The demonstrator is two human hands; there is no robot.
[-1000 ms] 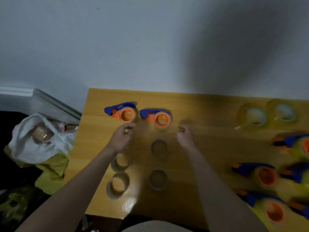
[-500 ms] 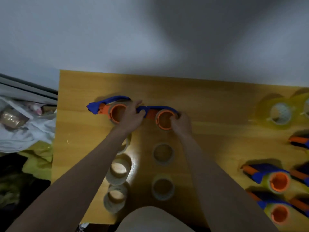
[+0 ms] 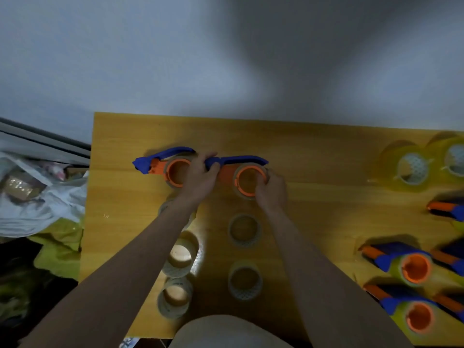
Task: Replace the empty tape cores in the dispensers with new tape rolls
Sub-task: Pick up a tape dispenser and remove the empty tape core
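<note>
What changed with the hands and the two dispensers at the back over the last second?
Both hands reached forward from open table. The left hand now grips the front end of the right-hand dispenser; the right hand curls round its core. The left-hand dispenser and loose cores kept their places on the table.

No readable text, labels, brands or numbers anywhere; frame too dim and blurred.
</note>
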